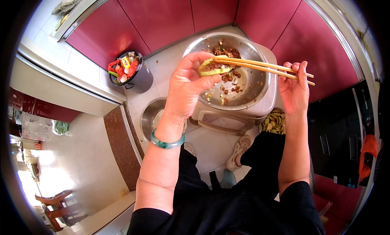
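My left hand [183, 88], a green bangle on its wrist, pinches a pale green vegetable slice [217, 72] with brown minced filling on it. In my right hand [295, 90] is a pair of wooden chopsticks [262, 66], held near their thick ends. Their tips touch the filling at the slice's upper edge. Both hands are over a wide steel bowl [255, 88], where more minced filling [230, 52] lies mostly at the far side, with scraps stuck to the wall. Part of that filling is hidden behind the slice and chopsticks.
The bowl rests on a beige plastic stool [266, 56]. Below right stands a container of green slices [273, 122]. An empty-looking steel basin [147, 119] is on the floor behind my left forearm. A dark bin [140, 77] full of rubbish stands by the red cabinets [162, 15].
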A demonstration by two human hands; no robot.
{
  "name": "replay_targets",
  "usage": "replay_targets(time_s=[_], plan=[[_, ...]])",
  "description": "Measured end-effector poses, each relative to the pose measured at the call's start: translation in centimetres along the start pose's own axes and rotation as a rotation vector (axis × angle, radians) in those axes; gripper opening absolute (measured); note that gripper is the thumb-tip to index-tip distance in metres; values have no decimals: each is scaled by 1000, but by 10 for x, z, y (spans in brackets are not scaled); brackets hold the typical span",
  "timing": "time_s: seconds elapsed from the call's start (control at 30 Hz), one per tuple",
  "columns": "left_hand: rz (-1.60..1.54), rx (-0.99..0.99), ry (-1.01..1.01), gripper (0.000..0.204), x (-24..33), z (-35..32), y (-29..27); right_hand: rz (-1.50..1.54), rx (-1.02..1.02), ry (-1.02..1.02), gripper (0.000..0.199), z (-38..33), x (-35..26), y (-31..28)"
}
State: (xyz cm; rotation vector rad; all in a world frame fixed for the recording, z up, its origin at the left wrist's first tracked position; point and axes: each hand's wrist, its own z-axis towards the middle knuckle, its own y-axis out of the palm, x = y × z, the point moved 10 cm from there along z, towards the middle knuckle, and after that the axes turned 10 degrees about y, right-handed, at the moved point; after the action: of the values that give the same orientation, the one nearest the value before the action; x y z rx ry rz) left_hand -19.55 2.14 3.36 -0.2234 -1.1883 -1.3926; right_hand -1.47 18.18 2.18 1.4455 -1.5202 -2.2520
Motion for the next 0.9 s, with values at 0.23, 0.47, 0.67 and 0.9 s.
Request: replay_targets(time_s=[0.23,0.47,0.67,0.9], plan=[[91,23,-62,40,2,-3,3,-56,-44,-39,32,-5,-11,6],[191,-19,-106,38,1,-7,10,-196,-70,-283,34,-37,-79,21],[206,-148,-113,36,-12,-16,39,-655,-148,-429,37,-95,-108,62],[165,-276,-189,35,-47,-30,97,-862,-98,-512,34,-139,-137,62]])
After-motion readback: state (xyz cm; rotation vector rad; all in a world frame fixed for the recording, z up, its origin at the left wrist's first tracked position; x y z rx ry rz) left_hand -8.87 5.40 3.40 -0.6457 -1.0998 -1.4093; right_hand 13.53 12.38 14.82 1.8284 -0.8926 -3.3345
